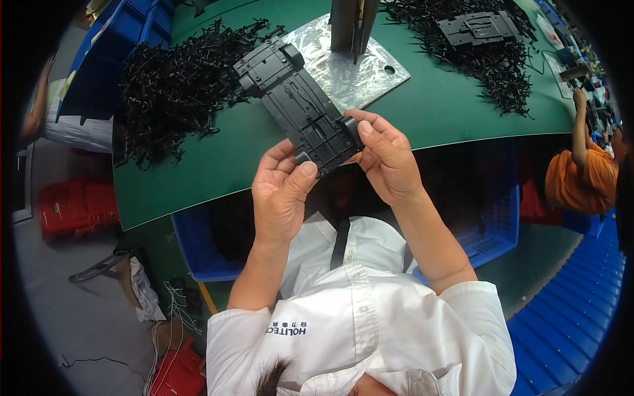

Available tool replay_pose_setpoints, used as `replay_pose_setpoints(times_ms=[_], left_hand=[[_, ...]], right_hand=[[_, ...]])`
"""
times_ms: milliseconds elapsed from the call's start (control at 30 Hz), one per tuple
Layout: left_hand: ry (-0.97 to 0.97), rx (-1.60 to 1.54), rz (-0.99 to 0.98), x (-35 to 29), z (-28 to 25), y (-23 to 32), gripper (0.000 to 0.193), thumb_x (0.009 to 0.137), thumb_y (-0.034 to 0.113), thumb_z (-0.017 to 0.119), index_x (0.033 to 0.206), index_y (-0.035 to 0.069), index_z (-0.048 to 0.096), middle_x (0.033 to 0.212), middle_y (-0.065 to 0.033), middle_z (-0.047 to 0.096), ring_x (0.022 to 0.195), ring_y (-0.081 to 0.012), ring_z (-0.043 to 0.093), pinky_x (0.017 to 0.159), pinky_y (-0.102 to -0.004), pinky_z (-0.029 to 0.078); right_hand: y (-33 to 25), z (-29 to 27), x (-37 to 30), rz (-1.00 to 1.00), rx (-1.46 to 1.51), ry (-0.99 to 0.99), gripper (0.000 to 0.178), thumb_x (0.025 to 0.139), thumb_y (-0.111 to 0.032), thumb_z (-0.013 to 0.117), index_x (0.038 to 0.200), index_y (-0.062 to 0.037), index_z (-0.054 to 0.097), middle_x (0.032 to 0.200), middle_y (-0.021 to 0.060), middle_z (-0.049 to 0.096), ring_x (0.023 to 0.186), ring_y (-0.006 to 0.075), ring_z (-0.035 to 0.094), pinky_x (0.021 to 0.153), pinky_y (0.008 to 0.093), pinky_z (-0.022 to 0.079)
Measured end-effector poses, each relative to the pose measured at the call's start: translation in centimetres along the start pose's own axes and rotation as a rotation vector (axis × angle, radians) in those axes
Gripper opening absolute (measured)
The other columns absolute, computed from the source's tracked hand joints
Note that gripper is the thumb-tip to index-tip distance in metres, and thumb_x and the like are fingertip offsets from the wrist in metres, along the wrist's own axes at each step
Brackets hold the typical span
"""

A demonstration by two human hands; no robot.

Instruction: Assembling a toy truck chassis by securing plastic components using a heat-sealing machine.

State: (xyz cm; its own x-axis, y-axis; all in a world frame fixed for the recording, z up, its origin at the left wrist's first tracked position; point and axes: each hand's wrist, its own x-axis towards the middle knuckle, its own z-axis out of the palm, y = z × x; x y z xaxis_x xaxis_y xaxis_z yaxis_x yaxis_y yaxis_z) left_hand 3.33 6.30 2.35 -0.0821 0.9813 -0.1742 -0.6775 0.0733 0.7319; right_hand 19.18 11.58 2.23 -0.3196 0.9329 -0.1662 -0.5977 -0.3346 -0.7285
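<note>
Between both hands I hold a long black plastic chassis plate [295, 99], tilted with its far end up to the left over the green table. My left hand [281, 191] is closed on its near left corner, thumb on top. My right hand [388, 155] grips the near right corner, thumb and fingers pinching the raised edge. Ribs, slots and raised corner blocks show on the plate's face. Beyond it stands a metal press post [348, 30] on a scuffed steel base plate [380, 82].
Small black plastic parts lie in a heap [178, 86] at left and another heap [492, 72] at right. A second black chassis plate [479, 29] rests on the right heap. Blue crates [498, 228] stand below the table edge. A person in orange [574, 178] sits at far right.
</note>
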Motion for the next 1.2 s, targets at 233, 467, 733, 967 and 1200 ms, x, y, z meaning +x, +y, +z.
replay_pose_setpoints(times_ms=[233,467,733,967,1200], left_hand=[[-0.002,-0.013,-0.007,0.07,0.22,0.07,0.046,0.079,0.0,0.064,0.119,-0.003,0.04,0.11,-0.0161,0.055,0.097,-0.0174,0.058,0.086,-0.0294,0.05],[-0.01,-0.013,-0.007,0.11,0.15,0.05,0.046,0.08,0.0,0.064,0.118,-0.004,0.04,0.11,-0.0166,0.054,0.098,-0.0178,0.058,0.087,-0.0297,0.05],[-0.003,0.01,0.001,0.07,0.1,-0.06,0.046,0.079,0.0,0.065,0.118,-0.004,0.041,0.11,-0.0162,0.054,0.096,-0.0158,0.057,0.084,-0.0267,0.049],[-0.007,0.017,0.011,-0.06,0.16,-0.17,0.047,0.078,0.001,0.067,0.118,-0.004,0.041,0.111,-0.0158,0.053,0.097,-0.0151,0.056,0.085,-0.0248,0.047],[-0.007,0.044,0.021,-0.12,0.22,-0.17,0.049,0.078,0.002,0.068,0.118,-0.004,0.04,0.112,-0.0168,0.052,0.101,-0.0165,0.053,0.09,-0.0269,0.044]], right_hand=[[-0.02,-0.09,0.11,0.004,-0.002,0.004,0.034,0.09,-0.02,0.055,0.115,0.0024,0.049,0.095,0.0072,0.061,0.081,0.0104,0.06,0.07,0.0251,0.05],[-0.03,-0.1,0.15,0.004,-0.004,0.008,0.034,0.091,-0.02,0.054,0.115,0.0025,0.049,0.094,0.0073,0.061,0.081,0.0103,0.06,0.07,0.0247,0.05],[0.06,-0.15,0.25,0.009,-0.001,0.013,0.032,0.091,-0.02,0.053,0.114,0.0024,0.05,0.093,0.0068,0.061,0.08,0.01,0.06,0.069,0.0246,0.051],[0.0,-0.27,0.25,0.011,0.0,0.01,0.031,0.091,-0.02,0.053,0.113,0.0023,0.051,0.093,0.0065,0.061,0.079,0.0099,0.059,0.069,0.0249,0.051],[0.07,-0.23,0.25,0.011,0.02,0.016,0.031,0.091,-0.019,0.053,0.113,0.0022,0.051,0.092,0.0059,0.061,0.078,0.0092,0.059,0.069,0.0246,0.051]])
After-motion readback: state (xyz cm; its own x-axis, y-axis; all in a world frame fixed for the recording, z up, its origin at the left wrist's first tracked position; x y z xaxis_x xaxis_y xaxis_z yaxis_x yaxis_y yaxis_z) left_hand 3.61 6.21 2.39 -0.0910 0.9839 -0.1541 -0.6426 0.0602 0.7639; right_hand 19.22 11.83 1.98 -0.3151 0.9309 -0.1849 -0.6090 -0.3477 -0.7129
